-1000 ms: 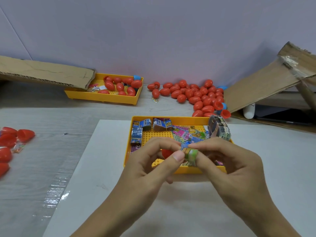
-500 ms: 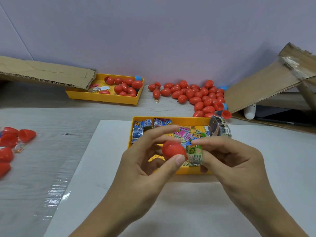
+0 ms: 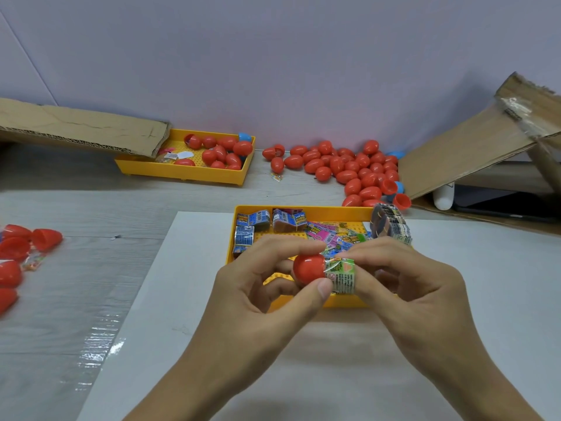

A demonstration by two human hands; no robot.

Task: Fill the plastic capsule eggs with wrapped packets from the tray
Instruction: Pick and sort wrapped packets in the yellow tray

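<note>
My left hand (image 3: 267,287) pinches a red capsule egg half (image 3: 308,267) between thumb and fingers, above the front of the yellow tray (image 3: 303,211). My right hand (image 3: 403,284) pinches a rolled green wrapped packet (image 3: 343,273) whose end meets the egg half's open side. The tray holds several more wrapped packets (image 3: 321,233), blue at the left and pink and green in the middle.
A pile of red eggs (image 3: 349,168) lies against the wall. A second yellow tray (image 3: 185,173) with eggs stands at the back left under a cardboard flap (image 3: 82,127). Open red egg halves (image 3: 18,247) lie at the far left. Another cardboard box (image 3: 473,141) leans at the right.
My left hand has turned the red egg half up into view and brought it against the green packet, which my right hand has rolled and raised slightly.
</note>
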